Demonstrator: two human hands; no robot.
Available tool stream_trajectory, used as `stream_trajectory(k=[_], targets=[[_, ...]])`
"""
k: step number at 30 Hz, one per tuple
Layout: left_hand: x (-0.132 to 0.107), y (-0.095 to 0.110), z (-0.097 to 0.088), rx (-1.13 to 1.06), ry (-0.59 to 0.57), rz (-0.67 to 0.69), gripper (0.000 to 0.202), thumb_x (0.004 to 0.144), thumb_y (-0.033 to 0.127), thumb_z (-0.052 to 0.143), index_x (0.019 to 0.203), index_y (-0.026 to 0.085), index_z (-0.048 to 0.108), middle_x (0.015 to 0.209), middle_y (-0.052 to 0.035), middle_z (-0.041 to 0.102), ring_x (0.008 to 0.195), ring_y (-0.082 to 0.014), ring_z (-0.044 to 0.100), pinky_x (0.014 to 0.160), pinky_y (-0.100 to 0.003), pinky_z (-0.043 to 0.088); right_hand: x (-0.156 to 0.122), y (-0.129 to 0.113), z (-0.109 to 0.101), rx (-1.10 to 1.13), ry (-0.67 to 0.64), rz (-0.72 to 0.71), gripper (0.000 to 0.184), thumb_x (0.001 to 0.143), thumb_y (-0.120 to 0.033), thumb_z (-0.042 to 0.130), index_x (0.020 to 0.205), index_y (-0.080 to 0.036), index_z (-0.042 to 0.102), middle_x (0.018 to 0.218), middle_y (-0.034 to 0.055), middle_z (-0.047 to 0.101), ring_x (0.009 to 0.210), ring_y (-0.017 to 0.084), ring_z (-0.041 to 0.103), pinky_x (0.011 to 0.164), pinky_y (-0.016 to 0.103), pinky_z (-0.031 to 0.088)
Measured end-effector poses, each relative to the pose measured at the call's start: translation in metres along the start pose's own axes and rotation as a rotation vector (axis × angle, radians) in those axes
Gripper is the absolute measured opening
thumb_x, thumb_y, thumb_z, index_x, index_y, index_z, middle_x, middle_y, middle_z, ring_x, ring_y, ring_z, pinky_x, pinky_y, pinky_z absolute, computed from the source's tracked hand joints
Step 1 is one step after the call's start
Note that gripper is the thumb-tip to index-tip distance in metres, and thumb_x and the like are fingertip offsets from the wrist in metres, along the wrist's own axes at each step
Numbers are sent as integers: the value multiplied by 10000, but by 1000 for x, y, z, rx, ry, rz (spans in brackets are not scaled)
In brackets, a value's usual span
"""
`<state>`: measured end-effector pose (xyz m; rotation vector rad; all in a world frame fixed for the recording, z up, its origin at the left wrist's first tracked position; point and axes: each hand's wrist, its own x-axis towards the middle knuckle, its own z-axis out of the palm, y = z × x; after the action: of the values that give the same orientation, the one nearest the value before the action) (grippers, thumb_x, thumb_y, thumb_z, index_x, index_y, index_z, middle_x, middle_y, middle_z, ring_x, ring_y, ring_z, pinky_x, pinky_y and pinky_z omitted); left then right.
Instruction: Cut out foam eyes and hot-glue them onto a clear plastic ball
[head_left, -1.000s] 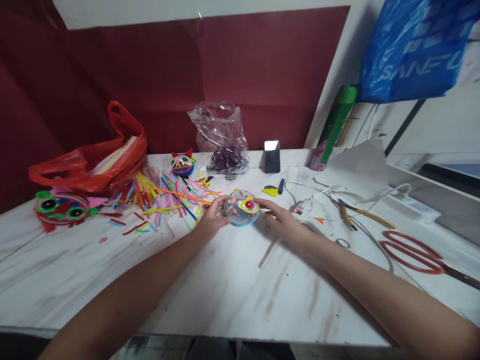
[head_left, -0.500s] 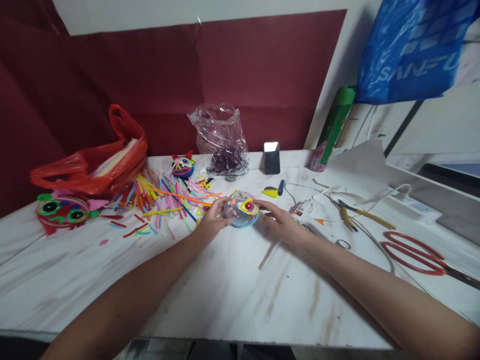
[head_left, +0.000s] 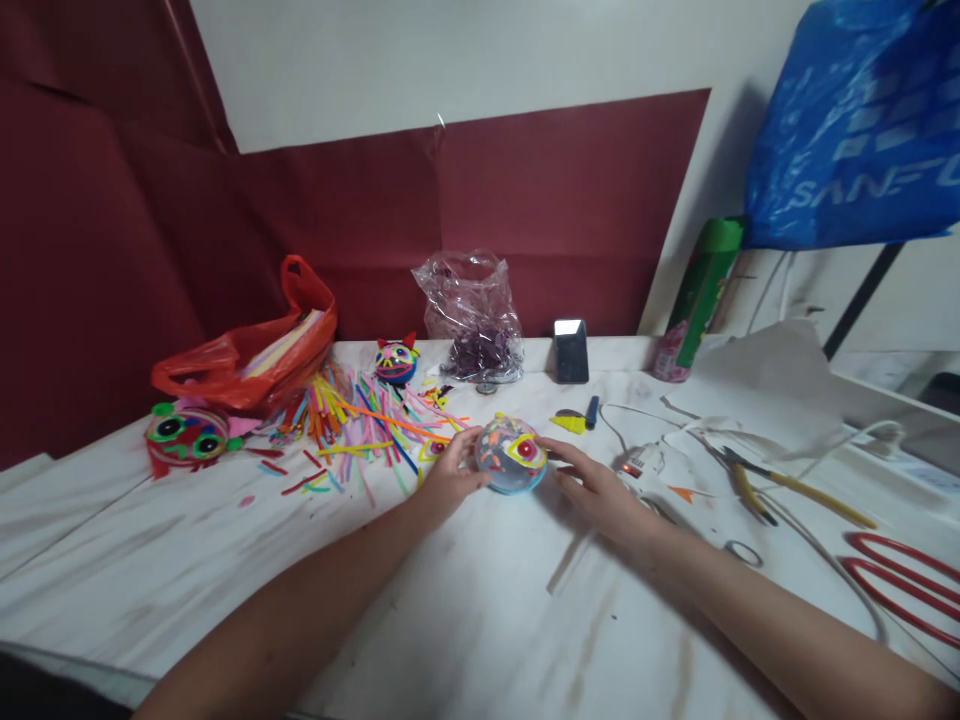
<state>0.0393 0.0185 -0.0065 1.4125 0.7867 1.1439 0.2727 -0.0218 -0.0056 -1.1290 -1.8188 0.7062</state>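
Observation:
A clear plastic ball (head_left: 504,462) with a yellow-rimmed red eye and orange and coloured bits on it sits low over the marbled table, between both hands. My left hand (head_left: 453,476) curves round its left side, thumb low and fingers behind. Against its right side rest the fingertips of my right hand (head_left: 589,485), with the thumb tucked lower. Just left of my left hand lies a second yellow-and-red eye piece (head_left: 433,451). Coloured fuzzy stems (head_left: 367,430) spread out beyond it.
At the left are a decorated ball (head_left: 187,438) and a red bag (head_left: 247,355). Behind stand a small blue ball (head_left: 396,362), a clear bag (head_left: 480,330), a phone (head_left: 571,355) and a green can (head_left: 697,300). Rightward lie a glue gun (head_left: 643,461), pliers (head_left: 787,485) and red scissors handles (head_left: 907,585).
My view has tilted up and turned left, so everything appears lower and farther right. The scissors' blades have left the picture. Both hands stay on the ball.

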Motion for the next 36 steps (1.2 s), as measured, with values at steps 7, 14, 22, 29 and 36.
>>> stream_trajectory(k=[7, 14, 22, 29, 36], targets=[[-1, 2, 0, 21, -15, -37, 699, 570, 169, 752, 1224, 219, 509, 1259, -110, 552, 1215, -305, 465, 820, -326, 475, 0, 1, 0, 5, 18, -6, 486, 812, -211, 473, 1290, -254, 553, 1382, 62, 545, 1285, 241, 483, 1043, 432, 428], [-3, 7, 3, 10, 9, -57, 726, 540, 196, 773, 1212, 212, 500, 1292, -124, 523, 1224, -311, 449, 817, -333, 471, -1, -1, 0, 28, 14, 12, 473, 832, -232, 468, 1298, -269, 541, 1383, 53, 542, 1281, 239, 485, 1024, 430, 439], [0, 3, 0, 0, -23, -13, 718, 542, 226, 808, 1201, 213, 522, 1251, -119, 555, 1205, -304, 477, 870, -358, 460, -1, -7, -3, -28, -5, 12, 482, 838, -237, 461, 1316, -256, 526, 1397, 56, 528, 1291, 236, 475, 1040, 433, 429], [0, 2, -1, -10, -26, -3, 746, 528, 245, 839, 1210, 216, 539, 1291, -123, 535, 1236, -325, 456, 945, -410, 439, -1, -5, -3, -55, 11, -7, 486, 825, -221, 455, 1302, -258, 540, 1377, 47, 548, 1276, 232, 494, 1057, 437, 417], [0, 3, 0, -20, -25, -15, 748, 526, 241, 837, 1208, 219, 531, 1298, -128, 522, 1250, -334, 431, 900, -396, 462, -1, -3, -2, -46, 15, -17, 492, 823, -215, 476, 1309, -271, 533, 1388, 46, 540, 1273, 234, 492, 1043, 438, 425]])
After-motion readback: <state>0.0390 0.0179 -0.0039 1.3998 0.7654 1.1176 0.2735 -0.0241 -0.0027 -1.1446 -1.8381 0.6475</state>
